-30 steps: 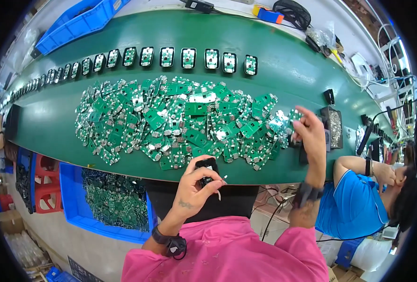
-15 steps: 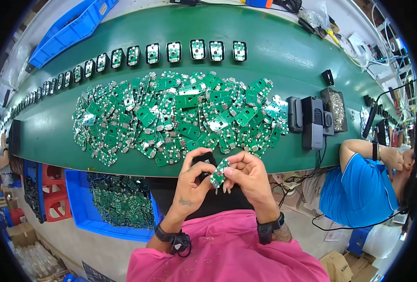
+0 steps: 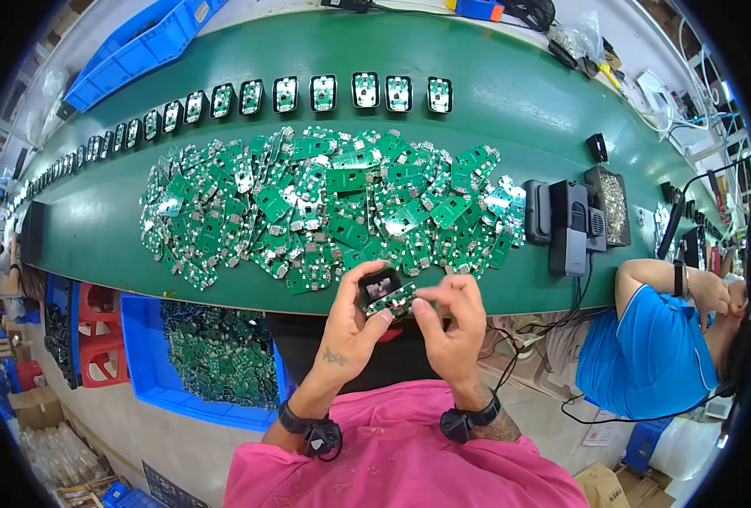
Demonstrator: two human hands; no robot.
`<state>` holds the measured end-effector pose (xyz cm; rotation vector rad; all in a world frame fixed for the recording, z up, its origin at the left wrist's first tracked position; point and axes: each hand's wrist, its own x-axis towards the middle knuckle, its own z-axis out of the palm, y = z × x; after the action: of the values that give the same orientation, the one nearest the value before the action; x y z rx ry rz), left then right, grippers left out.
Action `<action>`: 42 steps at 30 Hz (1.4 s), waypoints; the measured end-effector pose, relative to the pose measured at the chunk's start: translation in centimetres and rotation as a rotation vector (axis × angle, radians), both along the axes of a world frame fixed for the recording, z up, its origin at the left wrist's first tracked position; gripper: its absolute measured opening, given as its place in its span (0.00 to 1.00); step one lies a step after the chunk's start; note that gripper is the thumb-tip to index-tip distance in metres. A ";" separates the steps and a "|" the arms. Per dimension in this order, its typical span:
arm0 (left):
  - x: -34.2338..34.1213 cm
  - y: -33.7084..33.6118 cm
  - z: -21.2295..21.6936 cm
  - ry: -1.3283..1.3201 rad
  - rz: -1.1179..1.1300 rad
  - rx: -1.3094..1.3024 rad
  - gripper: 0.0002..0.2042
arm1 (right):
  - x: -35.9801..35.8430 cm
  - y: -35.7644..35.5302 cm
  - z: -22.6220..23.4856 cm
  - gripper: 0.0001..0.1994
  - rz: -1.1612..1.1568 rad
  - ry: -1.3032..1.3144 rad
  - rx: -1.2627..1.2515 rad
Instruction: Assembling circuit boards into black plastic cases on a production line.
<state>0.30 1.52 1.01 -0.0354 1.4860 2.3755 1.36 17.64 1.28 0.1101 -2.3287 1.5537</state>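
Observation:
My left hand (image 3: 350, 326) grips a small black plastic casing (image 3: 379, 283), its hollow side showing. A green circuit board (image 3: 394, 301) lies tilted across the casing's near edge, and my left thumb presses against it. At the board's right end, the thumb and forefinger of my right hand (image 3: 453, 317) close on its edge. Part of the casing is hidden behind the board and my fingers. Just beyond both hands spreads a large heap of loose green circuit boards (image 3: 325, 207) on the green table (image 3: 511, 102).
Black casings with boards inside (image 3: 323, 93) form a curved row beyond the heap. To the right stand a black-and-grey device (image 3: 568, 229) and a tray of small metal parts (image 3: 614, 207). A blue bin of boards (image 3: 147, 356) sits below left. A person in blue (image 3: 646, 347) sits at right.
The circuit board has moved from beside the casing onto its near edge, and the casing has turned so its hollow shows. My right fingers have shifted to the board's right end.

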 end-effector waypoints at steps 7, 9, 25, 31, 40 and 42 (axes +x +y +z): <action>0.0 0.6 0.5 0.077 0.025 -0.072 0.29 | 0.7 -0.5 1.7 0.07 0.217 -0.353 -0.454; 0.2 0.8 0.6 0.042 0.003 -0.042 0.29 | 0.7 -0.5 1.8 0.07 0.219 -0.443 -0.588; -0.4 -0.9 1.9 0.157 -0.082 -0.254 0.31 | -0.9 0.5 2.8 0.01 0.271 -0.079 0.155; -0.6 -0.9 2.9 0.359 -0.082 -0.509 0.31 | -1.5 1.1 3.1 0.02 0.367 -0.088 0.244; -1.0 -0.7 3.4 0.501 -0.082 -0.672 0.31 | -2.2 1.0 3.6 0.03 0.405 -0.262 0.255; -0.9 -0.6 3.3 0.504 -0.073 -0.698 0.31 | -2.2 0.8 3.3 0.04 0.402 -0.271 0.243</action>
<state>-0.61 0.95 4.31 0.4689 2.4318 1.7624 -0.87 18.48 4.62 0.4808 -2.8422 1.5253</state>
